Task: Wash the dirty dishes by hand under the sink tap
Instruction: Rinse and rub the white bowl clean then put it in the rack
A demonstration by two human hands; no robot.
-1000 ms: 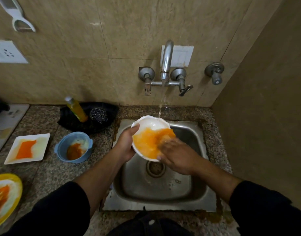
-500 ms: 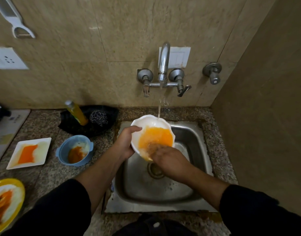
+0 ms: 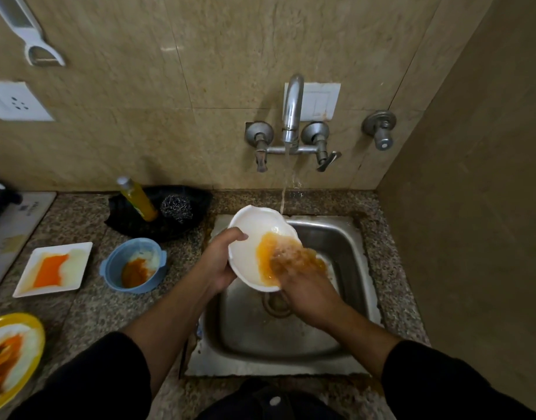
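- Over sink (image 3: pixel 348 237): left hand (image 3: pixel 221 262) grips bowl (image 3: pixel 251 234) by its left rim, thumb on the inner edge.
- Right hand (image 3: pixel 306 295): fingers flat inside bowl on orange residue, blurred, holding nothing.
- Vs 0.5 s ago: residue now pushed down toward right fingers; bowl's upper left is white.
- Tap (image 3: pixel 292 107) stream hits far rim, beyond the fingers.

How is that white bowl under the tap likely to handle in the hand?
Probably slippery: the white bowl is wet with orange residue, and the left hand grips its rim. It looks rigid, holding its scalloped shape. Possibly breakable if dropped into the steel sink; material is unclear.
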